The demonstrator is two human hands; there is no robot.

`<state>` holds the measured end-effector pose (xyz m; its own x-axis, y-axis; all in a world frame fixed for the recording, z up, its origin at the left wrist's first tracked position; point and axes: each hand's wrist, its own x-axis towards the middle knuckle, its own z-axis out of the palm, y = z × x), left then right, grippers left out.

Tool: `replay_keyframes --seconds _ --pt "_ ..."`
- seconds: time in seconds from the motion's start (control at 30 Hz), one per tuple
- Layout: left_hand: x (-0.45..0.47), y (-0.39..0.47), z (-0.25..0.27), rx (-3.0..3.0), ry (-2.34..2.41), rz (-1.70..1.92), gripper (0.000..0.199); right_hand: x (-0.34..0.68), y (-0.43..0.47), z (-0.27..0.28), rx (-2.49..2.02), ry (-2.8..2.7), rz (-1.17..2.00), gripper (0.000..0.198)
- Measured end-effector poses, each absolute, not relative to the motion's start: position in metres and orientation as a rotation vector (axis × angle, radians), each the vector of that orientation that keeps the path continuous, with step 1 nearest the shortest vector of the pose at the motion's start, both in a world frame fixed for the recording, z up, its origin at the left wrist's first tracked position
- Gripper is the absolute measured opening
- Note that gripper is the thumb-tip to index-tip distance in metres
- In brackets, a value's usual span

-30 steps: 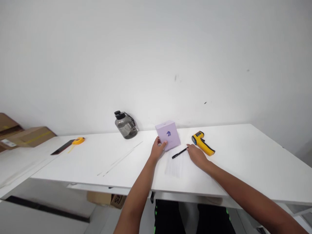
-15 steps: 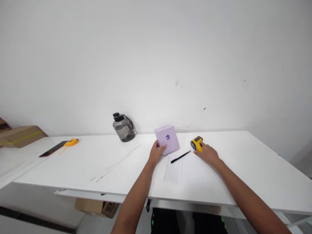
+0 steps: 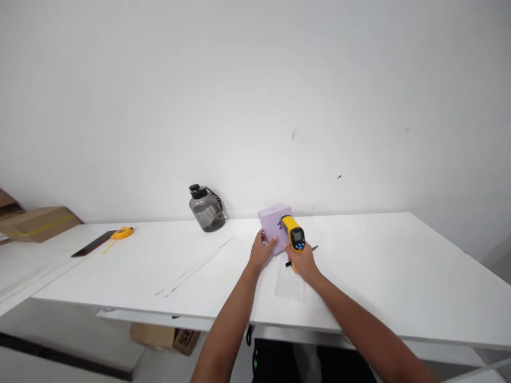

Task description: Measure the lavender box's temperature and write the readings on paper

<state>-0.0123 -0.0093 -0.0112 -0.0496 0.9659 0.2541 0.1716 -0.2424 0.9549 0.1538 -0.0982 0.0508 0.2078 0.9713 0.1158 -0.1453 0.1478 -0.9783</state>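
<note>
My left hand [image 3: 262, 250] grips the lower left edge of a light purple box [image 3: 270, 223], its thumb resting on the front face. The box stands tilted on the white table, and its dark purple emblem is partly covered. Wrapped round the handle of a yellow and black infrared thermometer [image 3: 290, 227] is my right hand [image 3: 303, 260]. The thermometer's nose points at the box's front, very close to it; I cannot tell whether they touch. Its small screen and blue buttons face me. Behind my right hand lies a black pen [image 3: 315, 248], mostly hidden, over a sheet of paper [image 3: 288, 284].
A grey translucent jug [image 3: 207, 210] stands near the wall. Farther left on the white table [image 3: 191, 298] are a yellow tape measure [image 3: 122, 233] and a flat dark piece [image 3: 93, 243]. Cardboard boxes lie at far left [image 3: 43, 223] and below the table [image 3: 159, 336].
My right hand has brought the infrared thermometer left from beside the pen and turned its nose toward the box. My left hand still holds the box. The view has shifted slightly.
</note>
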Motion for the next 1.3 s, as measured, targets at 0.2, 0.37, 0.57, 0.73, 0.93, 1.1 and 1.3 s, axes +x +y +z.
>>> replay_keyframes --seconds 0.2,0.37,0.57,0.73,0.93,1.1,1.3 --pt "-0.011 -0.007 -0.016 1.485 1.282 1.399 0.076 0.153 -0.1 0.026 -1.124 -1.166 0.966 0.032" --pt "-0.01 -0.009 -0.015 1.484 1.274 1.389 0.08 0.156 -0.095 0.023 -1.187 -1.106 1.063 0.035" --pt "-0.01 -0.012 -0.014 1.494 1.282 1.377 0.081 0.157 -0.095 0.029 -1.206 -1.093 1.102 0.037" --pt "-0.01 -0.013 -0.014 1.5 1.291 1.37 0.082 0.159 -0.094 0.03 -1.205 -1.076 1.109 0.036" --pt "-0.011 -0.013 -0.014 1.518 1.294 1.36 0.084 0.16 -0.092 0.028 -1.201 -1.075 1.128 0.036" --pt "-0.011 -0.014 -0.011 1.523 1.303 1.355 0.083 0.161 -0.092 0.028 -1.212 -1.081 1.137 0.035" --pt "-0.01 -0.016 -0.007 1.536 1.284 1.349 0.077 0.162 -0.094 0.027 -1.242 -1.135 1.081 0.03"
